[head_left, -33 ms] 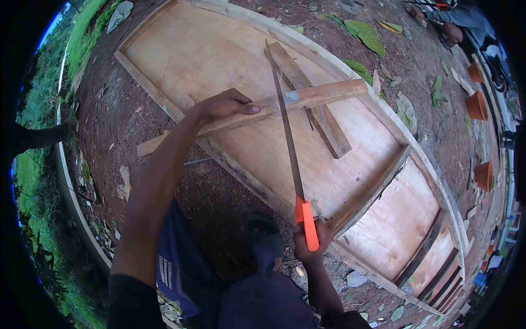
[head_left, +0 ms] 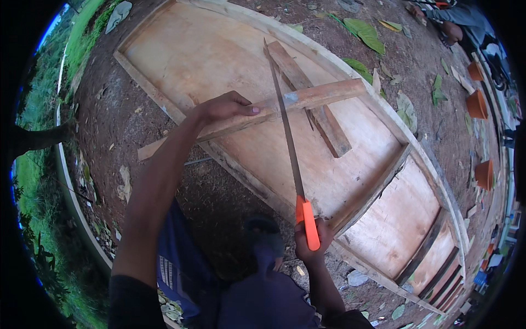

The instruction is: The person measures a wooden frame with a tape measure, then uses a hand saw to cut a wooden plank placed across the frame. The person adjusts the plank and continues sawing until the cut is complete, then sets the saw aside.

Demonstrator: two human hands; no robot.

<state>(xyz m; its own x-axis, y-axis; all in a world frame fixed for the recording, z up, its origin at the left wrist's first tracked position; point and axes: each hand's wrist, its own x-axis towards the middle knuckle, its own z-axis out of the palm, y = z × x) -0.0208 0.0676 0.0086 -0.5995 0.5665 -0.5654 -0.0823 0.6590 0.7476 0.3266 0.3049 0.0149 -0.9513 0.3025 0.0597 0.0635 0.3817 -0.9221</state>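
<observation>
My left hand (head_left: pixel 227 107) grips a long wooden batten (head_left: pixel 329 93) from above, its thumb lying along the near face. The batten lies slanted over a shallow wooden frame with a panel (head_left: pixel 230 60), and its left end sticks out past the near rail. In my right hand (head_left: pixel 313 241) is the orange handle of a handsaw (head_left: pixel 291 145). The long blade points away from me and crosses the batten to the right of my left hand, beside a pale bluish patch. Under the batten lies a shorter wood piece (head_left: pixel 335 134), set crosswise on the panel.
Brown soil with scattered leaves (head_left: pixel 364 35) surrounds the frame. A crossbar (head_left: pixel 372 189) divides its right part. Terracotta pots (head_left: pixel 476 104) stand along the right side. Another person (head_left: pixel 460 27) is at the upper right. Grass (head_left: pixel 41 186) lies beyond a pale edge at left.
</observation>
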